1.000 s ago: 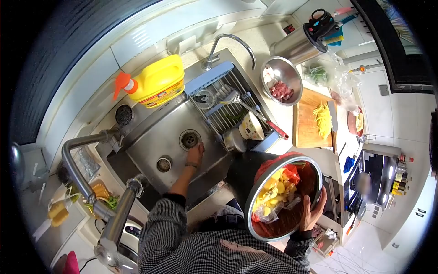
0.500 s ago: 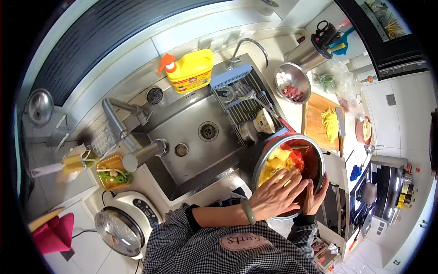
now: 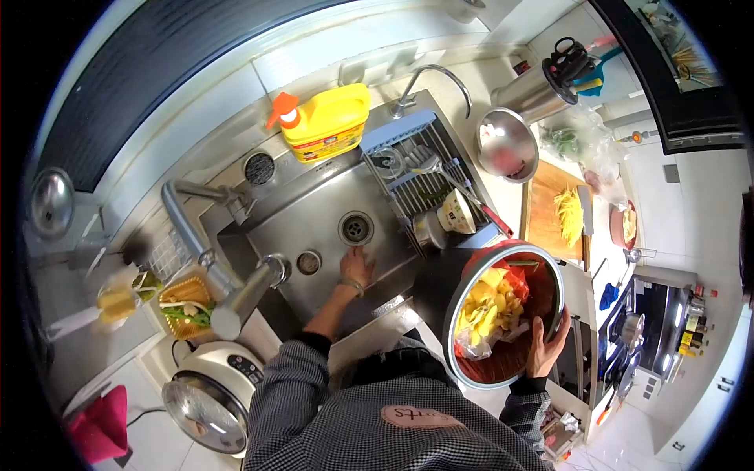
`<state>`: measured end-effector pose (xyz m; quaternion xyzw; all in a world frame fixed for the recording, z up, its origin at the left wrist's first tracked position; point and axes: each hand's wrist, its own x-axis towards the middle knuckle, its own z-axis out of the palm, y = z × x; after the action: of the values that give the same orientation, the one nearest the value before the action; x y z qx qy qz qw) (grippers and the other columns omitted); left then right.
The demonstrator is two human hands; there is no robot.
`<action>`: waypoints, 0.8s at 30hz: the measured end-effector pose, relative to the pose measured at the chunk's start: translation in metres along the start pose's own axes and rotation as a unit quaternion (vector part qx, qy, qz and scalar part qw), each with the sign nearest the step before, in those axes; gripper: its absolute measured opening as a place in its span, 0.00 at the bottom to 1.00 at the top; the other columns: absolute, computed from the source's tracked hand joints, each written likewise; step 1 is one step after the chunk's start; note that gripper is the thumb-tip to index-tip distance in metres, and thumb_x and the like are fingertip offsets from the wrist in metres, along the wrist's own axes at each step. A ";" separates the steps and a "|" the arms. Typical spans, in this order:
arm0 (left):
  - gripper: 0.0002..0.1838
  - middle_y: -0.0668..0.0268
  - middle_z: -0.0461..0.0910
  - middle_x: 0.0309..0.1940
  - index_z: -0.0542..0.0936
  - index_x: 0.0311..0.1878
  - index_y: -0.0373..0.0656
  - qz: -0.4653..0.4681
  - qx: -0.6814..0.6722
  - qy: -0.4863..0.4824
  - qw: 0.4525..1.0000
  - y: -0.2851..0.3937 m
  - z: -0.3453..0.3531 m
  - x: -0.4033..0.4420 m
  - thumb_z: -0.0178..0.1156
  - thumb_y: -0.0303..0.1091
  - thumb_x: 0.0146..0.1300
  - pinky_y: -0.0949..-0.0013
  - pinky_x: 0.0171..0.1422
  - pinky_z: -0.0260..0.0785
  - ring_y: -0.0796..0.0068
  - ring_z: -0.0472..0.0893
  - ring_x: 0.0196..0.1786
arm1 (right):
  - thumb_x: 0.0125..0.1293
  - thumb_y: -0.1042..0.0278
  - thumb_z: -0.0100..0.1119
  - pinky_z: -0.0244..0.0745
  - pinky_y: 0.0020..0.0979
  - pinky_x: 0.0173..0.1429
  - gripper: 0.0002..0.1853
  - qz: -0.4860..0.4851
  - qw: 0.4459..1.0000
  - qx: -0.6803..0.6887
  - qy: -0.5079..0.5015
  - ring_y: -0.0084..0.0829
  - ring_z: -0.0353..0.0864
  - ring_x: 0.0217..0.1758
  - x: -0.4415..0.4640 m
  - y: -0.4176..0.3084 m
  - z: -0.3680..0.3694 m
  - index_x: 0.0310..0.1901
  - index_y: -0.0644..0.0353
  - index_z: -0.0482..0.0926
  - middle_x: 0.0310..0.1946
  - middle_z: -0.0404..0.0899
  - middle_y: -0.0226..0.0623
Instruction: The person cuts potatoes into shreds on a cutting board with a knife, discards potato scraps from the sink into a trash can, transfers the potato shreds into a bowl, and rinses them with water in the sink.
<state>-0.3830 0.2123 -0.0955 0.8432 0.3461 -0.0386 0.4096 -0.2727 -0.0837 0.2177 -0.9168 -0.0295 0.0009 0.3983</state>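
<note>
In sink (image 3: 310, 212), left hand (image 3: 357, 268) near drain (image 3: 356, 228), grasp unclear; right hand (image 3: 547, 347) gripping bin (image 3: 451, 337) by rim.

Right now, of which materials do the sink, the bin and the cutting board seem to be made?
Sink: metal, probably satin stainless steel; silver-grey with soft reflections.
Bin: perhaps plastic, dark with a smooth grey rim; metal remains possible.
Cutting board: likely wood, from its warm brown, fairly matte surface.

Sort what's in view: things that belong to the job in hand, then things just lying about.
Seemingly part of the job:
bin, gripped by the right hand
yellow scraps inside it
sink, with the left hand near its drain

Apparently lying about:
yellow jug
cutting board
steel bowl
</note>
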 end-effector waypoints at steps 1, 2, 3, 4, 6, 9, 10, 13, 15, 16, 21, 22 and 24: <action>0.23 0.54 0.71 0.56 0.70 0.59 0.41 -0.038 0.108 -0.056 0.992 -0.006 0.007 0.017 0.57 0.40 0.62 0.50 0.68 0.54 0.54 0.68 0.61 | 0.64 0.65 0.59 0.64 0.33 0.64 0.31 0.004 1.000 -0.015 -0.002 0.35 0.69 0.60 0.000 0.000 -0.001 0.65 0.61 0.59 0.59 0.67 0.45; 0.23 0.54 0.71 0.56 0.70 0.59 0.41 -0.033 0.104 -0.062 0.992 -0.012 0.014 0.036 0.57 0.40 0.62 0.50 0.68 0.54 0.54 0.68 0.61 | 0.64 0.65 0.59 0.64 0.33 0.64 0.31 0.002 0.999 -0.033 -0.003 0.35 0.69 0.60 0.000 -0.002 -0.001 0.66 0.61 0.59 0.59 0.67 0.44; 0.24 0.55 0.70 0.58 0.68 0.62 0.45 -0.014 0.223 -0.132 0.966 -0.018 0.020 0.056 0.53 0.42 0.65 0.49 0.70 0.51 0.53 0.67 0.63 | 0.64 0.65 0.59 0.64 0.33 0.64 0.31 0.002 0.999 -0.040 0.003 0.35 0.69 0.60 0.000 -0.003 0.000 0.66 0.61 0.59 0.59 0.67 0.44; 0.24 0.55 0.69 0.61 0.66 0.65 0.49 0.007 0.338 -0.198 0.920 -0.023 0.025 0.069 0.49 0.44 0.67 0.49 0.71 0.47 0.53 0.65 0.65 | 0.64 0.65 0.59 0.64 0.33 0.64 0.31 -0.003 0.999 -0.034 -0.001 0.35 0.68 0.60 0.000 -0.004 0.001 0.65 0.61 0.59 0.59 0.67 0.44; 0.22 0.56 0.68 0.62 0.67 0.65 0.52 0.035 0.339 -0.221 0.914 -0.036 0.034 0.083 0.45 0.44 0.70 0.49 0.72 0.45 0.54 0.65 0.66 | 0.63 0.65 0.59 0.62 0.33 0.65 0.31 -0.010 0.999 -0.036 -0.001 0.35 0.68 0.61 0.002 -0.002 0.001 0.65 0.62 0.59 0.59 0.67 0.44; 0.19 0.57 0.69 0.61 0.70 0.62 0.56 0.084 0.323 -0.238 0.912 -0.053 0.049 0.097 0.42 0.44 0.71 0.49 0.71 0.48 0.55 0.66 0.66 | 0.63 0.65 0.60 0.60 0.34 0.66 0.31 -0.011 0.998 -0.063 0.008 0.35 0.67 0.61 0.003 -0.002 0.002 0.65 0.62 0.60 0.59 0.67 0.44; 0.18 0.56 0.71 0.59 0.73 0.60 0.55 0.107 0.304 -0.231 0.918 -0.059 0.054 0.099 0.43 0.44 0.71 0.49 0.69 0.53 0.55 0.67 0.65 | 0.62 0.65 0.60 0.59 0.34 0.67 0.31 -0.002 0.998 -0.056 0.011 0.35 0.67 0.61 0.002 -0.004 0.002 0.64 0.63 0.60 0.59 0.67 0.44; 0.15 0.55 0.75 0.54 0.78 0.53 0.52 0.032 0.277 -0.265 0.923 -0.055 0.052 0.115 0.49 0.41 0.69 0.52 0.59 0.66 0.56 0.73 0.59 | 0.62 0.65 0.60 0.60 0.34 0.66 0.31 0.011 1.000 -0.029 0.006 0.35 0.67 0.61 0.003 -0.011 0.005 0.64 0.63 0.60 0.58 0.67 0.44; 0.13 0.54 0.78 0.50 0.80 0.50 0.49 -0.065 0.263 -0.296 0.916 -0.049 0.046 0.117 0.54 0.39 0.66 0.56 0.52 0.72 0.57 0.77 0.55 | 0.61 0.59 0.62 0.54 0.38 0.70 0.34 0.026 1.000 -0.015 0.001 0.38 0.61 0.67 0.002 -0.011 0.003 0.65 0.62 0.61 0.62 0.64 0.46; 0.11 0.55 0.79 0.47 0.81 0.47 0.47 -0.023 0.240 -0.245 0.939 -0.049 0.045 0.108 0.56 0.37 0.64 0.58 0.50 0.73 0.59 0.78 0.50 | 0.61 0.60 0.63 0.54 0.38 0.70 0.34 0.030 0.999 -0.015 0.002 0.38 0.61 0.67 0.001 -0.013 0.004 0.65 0.62 0.61 0.62 0.64 0.46; 0.04 0.59 0.84 0.32 0.83 0.33 0.38 0.069 -0.220 0.139 0.963 0.043 -0.019 0.037 0.67 0.26 0.54 0.68 0.38 0.76 0.68 0.83 0.32 | 0.61 0.59 0.63 0.55 0.38 0.69 0.33 0.025 1.000 -0.007 0.006 0.39 0.62 0.67 0.000 -0.003 0.000 0.64 0.60 0.62 0.61 0.65 0.46; 0.04 0.61 0.84 0.30 0.83 0.31 0.40 0.085 -0.312 0.207 0.923 0.078 -0.040 0.016 0.68 0.24 0.51 0.69 0.38 0.76 0.67 0.84 0.31 | 0.61 0.58 0.62 0.56 0.38 0.69 0.33 0.025 1.000 -0.009 0.012 0.39 0.62 0.66 0.000 -0.003 0.000 0.64 0.60 0.62 0.61 0.66 0.46; 0.05 0.61 0.84 0.30 0.83 0.31 0.38 0.190 -0.392 0.229 0.871 0.159 -0.105 -0.047 0.68 0.21 0.50 0.71 0.37 0.76 0.68 0.83 0.31 | 0.62 0.59 0.62 0.59 0.37 0.67 0.31 0.020 1.000 -0.008 0.007 0.39 0.66 0.63 0.000 -0.005 -0.001 0.64 0.60 0.63 0.59 0.68 0.46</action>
<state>-0.3441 0.1941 0.0957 0.6483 0.2498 0.3730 0.6150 -0.2730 -0.0808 0.2222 -0.9204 -0.0085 0.0026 0.3909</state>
